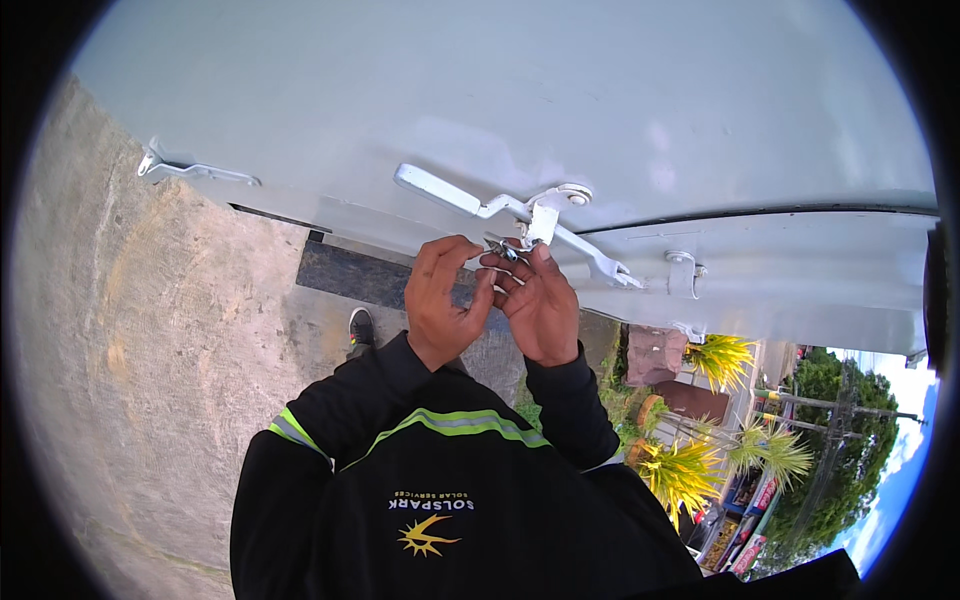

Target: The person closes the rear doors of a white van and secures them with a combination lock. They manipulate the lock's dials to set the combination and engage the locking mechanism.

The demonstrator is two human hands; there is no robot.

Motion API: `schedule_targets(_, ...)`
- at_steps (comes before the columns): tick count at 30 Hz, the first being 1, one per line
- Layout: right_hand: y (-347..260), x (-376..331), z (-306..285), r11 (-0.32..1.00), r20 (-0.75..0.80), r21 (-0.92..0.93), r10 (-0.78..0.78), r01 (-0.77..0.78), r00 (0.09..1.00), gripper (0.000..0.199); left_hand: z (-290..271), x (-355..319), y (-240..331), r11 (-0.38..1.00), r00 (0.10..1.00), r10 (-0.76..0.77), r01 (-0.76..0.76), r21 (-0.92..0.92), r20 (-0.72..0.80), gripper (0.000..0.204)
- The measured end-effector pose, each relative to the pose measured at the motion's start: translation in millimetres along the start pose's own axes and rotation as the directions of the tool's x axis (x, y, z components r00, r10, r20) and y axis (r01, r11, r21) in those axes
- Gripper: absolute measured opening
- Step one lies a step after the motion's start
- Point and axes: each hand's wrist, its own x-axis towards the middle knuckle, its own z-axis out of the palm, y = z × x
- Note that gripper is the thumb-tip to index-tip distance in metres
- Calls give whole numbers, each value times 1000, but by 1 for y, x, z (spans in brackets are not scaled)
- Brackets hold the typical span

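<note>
A small shiny metal piece [505, 250] sits between my two hands, just below a white hinged bracket [541, 222] on a grey metal panel. Its exact kind is hard to make out. My left hand [440, 303] is closed, its fingertips pressed at the left side of the piece. From the other side, the curled fingers and thumb of my right hand [540, 308] close around it, close under the bracket. A long white latch handle [440, 189] slopes down to the right through the bracket, ending in a forked tip [612, 271].
The grey panel [400, 80] spans the top, with a second latch [205, 172] far left and a small bracket [683, 272] to the right. Concrete ground [180, 370] lies left and below. Yellow-leaved plants [680, 475] and a pole [840, 408] stand at right.
</note>
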Motion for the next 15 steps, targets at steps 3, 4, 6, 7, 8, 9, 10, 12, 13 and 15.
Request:
schedule_targets(3,-2,2,6,999,-22,-44,-29,28,999,49,-2,6,-2,959,968,-227,241,-151,104,41)
schedule_targets(4,-3,1,8,999,-31,-33,-18,17,999,47,-4,8,-5,928,950,-254,292,-231,181,40)
schedule_targets(6,-5,0,11,999,-47,-35,-10,8,999,46,-7,10,-11,887,925,-254,339,-313,281,39)
schedule_targets(7,-6,-1,12,999,-55,-47,-11,8,998,46,-7,10,-15,887,923,-238,334,-319,303,39)
schedule_targets(8,-7,-1,13,998,-43,-56,-13,11,999,46,-6,9,-17,887,920,-222,328,-325,324,38)
schedule_targets(9,-8,-2,14,997,-81,-75,-5,-1,997,47,-6,6,-17,916,930,-205,292,-274,306,37)
schedule_targets(10,-9,-3,14,996,-100,-89,2,-11,995,47,-5,3,-17,942,939,-188,255,-218,289,37)
schedule_targets(12,-7,-6,16,981,-154,-192,-51,21,987,48,-4,-3,-13,969,953,-143,190,-158,268,34)
schedule_targets(13,-6,-7,17,958,-184,-280,-115,60,976,48,-2,-5,-10,974,957,-117,163,-157,263,32)
schedule_targets(15,-2,-10,18,864,-208,-478,-287,159,935,42,0,-9,-5,981,963,-77,119,-151,257,30)
